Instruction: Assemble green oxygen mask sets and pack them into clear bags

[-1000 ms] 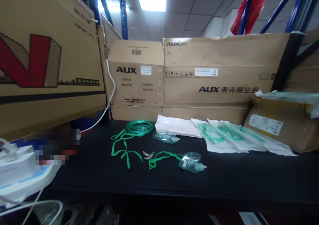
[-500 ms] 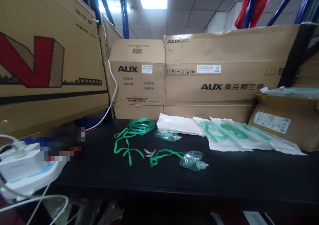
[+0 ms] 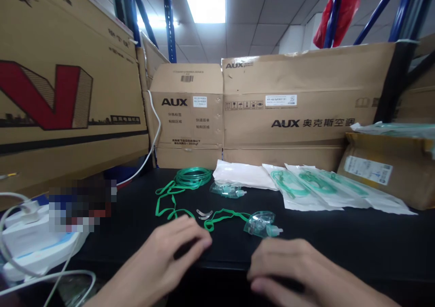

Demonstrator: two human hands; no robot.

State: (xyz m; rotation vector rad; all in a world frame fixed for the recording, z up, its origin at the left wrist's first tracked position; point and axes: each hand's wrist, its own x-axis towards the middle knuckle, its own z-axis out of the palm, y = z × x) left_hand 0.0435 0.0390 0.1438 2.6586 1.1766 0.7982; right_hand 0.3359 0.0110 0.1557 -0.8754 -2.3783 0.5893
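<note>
My left hand (image 3: 170,248) is over the front of the black table, its fingers loosely curled and closed with nothing seen in them. Just beyond it lie a green elastic strap (image 3: 166,213) and a small bent metal strip (image 3: 204,215). My right hand (image 3: 288,264) is at the table's front edge, curled closed, its fingertips partly hidden; nothing shows in it. Nearest to it is a clear oxygen mask (image 3: 260,224), with a green strap (image 3: 227,212) running left from it. Farther back are coiled green tubing (image 3: 193,177) and a second clear mask piece (image 3: 227,190).
Several white packets (image 3: 321,187) with green tubing lie at the back right, beside a white packet (image 3: 243,174). A cardboard box (image 3: 390,166) stands at the right. Cardboard panels (image 3: 299,112) wall the back. A power strip (image 3: 34,250) with white cables sits at the left.
Both my hands have come into view from below, to the table's front edge. The view has tilted up slightly. The masks, straps and tubing lie as before.
</note>
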